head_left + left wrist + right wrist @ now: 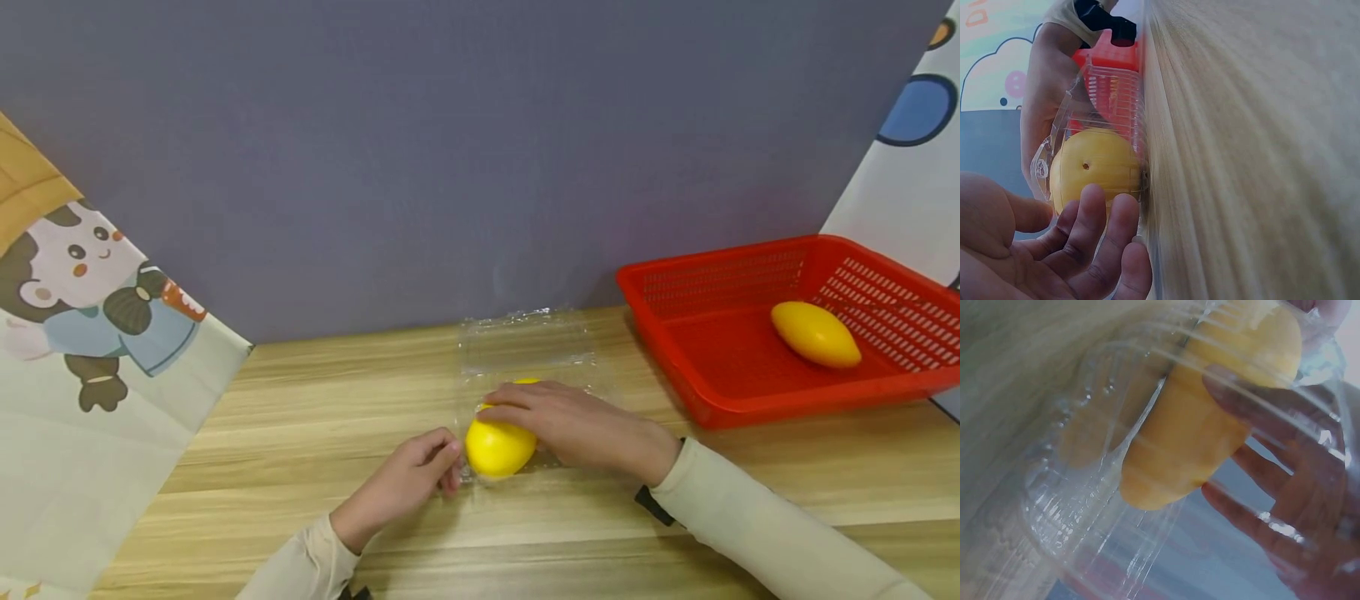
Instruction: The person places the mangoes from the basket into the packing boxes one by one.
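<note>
A yellow mango lies in a clear plastic clamshell box on the table. My right hand holds the mango from above, fingers over its top. In the right wrist view, seen through the clear plastic, the thumb and fingertips meet the mango. My left hand is at the box's front left corner, its fingers loosely bent. The left wrist view shows these fingertips right at the box's clear wall, in front of the mango's stem end. The box's lid stands opened toward the back.
A red plastic basket with slotted sides stands to the right, with another yellow mango inside. A grey wall panel rises behind the wood-grain table. A printed cartoon panel borders the left.
</note>
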The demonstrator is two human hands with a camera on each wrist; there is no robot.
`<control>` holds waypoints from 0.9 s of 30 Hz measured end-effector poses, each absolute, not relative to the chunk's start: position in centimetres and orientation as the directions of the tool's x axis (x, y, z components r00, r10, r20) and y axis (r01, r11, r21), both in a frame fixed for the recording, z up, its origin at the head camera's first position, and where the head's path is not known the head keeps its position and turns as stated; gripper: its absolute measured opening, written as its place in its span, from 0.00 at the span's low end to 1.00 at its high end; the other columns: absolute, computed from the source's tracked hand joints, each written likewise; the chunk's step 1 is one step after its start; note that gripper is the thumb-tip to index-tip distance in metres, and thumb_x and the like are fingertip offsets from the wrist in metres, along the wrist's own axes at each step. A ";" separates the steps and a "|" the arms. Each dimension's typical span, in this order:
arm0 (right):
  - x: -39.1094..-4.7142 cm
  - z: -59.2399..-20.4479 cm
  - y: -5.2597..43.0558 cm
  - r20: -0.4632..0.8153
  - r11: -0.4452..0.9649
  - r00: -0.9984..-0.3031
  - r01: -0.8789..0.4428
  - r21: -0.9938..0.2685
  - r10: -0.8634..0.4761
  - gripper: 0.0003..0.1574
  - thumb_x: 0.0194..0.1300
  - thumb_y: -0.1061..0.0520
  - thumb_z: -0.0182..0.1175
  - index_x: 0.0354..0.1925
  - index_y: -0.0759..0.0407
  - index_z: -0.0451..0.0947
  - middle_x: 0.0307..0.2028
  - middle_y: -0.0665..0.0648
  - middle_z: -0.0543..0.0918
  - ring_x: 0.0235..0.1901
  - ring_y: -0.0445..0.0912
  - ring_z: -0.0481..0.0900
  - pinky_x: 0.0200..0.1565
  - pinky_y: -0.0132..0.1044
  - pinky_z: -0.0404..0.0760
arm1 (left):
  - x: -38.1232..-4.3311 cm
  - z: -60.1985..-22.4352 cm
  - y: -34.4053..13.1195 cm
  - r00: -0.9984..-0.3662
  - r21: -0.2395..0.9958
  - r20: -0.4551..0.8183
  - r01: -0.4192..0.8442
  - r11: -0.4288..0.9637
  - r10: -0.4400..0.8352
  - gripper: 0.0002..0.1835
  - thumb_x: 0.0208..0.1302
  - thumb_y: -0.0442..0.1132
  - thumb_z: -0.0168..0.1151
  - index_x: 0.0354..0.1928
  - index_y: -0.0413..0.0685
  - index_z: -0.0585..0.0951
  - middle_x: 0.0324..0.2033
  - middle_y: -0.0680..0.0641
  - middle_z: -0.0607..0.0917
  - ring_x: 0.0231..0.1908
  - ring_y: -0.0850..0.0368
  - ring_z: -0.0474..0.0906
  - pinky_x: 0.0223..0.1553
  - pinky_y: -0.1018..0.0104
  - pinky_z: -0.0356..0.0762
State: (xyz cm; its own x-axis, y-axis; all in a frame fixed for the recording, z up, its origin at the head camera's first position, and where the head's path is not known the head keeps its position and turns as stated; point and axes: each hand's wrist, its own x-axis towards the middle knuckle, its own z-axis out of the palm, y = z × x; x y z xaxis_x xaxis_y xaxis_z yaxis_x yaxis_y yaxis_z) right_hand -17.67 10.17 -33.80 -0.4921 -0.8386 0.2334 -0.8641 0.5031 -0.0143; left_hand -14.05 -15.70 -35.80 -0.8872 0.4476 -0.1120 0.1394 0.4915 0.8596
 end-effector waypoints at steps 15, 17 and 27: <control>-17.7 -33.8 10.2 0.221 0.516 -0.505 -0.857 -0.011 -0.834 0.47 0.55 0.56 0.75 0.69 0.46 0.67 0.68 0.50 0.72 0.66 0.47 0.73 0.64 0.48 0.76 | -14.0 -35.8 -15.7 -0.882 0.868 -0.114 0.135 0.478 0.457 0.15 0.80 0.41 0.45 0.38 0.40 0.76 0.28 0.45 0.82 0.28 0.54 0.79 0.31 0.64 0.81; -17.6 -33.8 10.2 0.220 0.515 -0.505 -0.857 -0.012 -0.835 0.47 0.55 0.56 0.75 0.70 0.46 0.67 0.68 0.50 0.71 0.66 0.47 0.72 0.64 0.48 0.76 | -14.0 -35.8 -15.7 -0.883 0.867 -0.115 0.134 0.479 0.455 0.15 0.80 0.41 0.45 0.38 0.40 0.76 0.28 0.45 0.82 0.28 0.54 0.79 0.31 0.64 0.81; -17.6 -33.8 10.3 0.225 0.510 -0.501 -0.860 -0.021 -0.836 0.47 0.55 0.57 0.75 0.70 0.44 0.67 0.68 0.49 0.71 0.66 0.46 0.72 0.64 0.47 0.76 | -14.0 -35.8 -15.7 -0.886 0.867 -0.116 0.131 0.481 0.449 0.15 0.79 0.42 0.45 0.38 0.40 0.76 0.28 0.45 0.82 0.28 0.55 0.79 0.31 0.64 0.81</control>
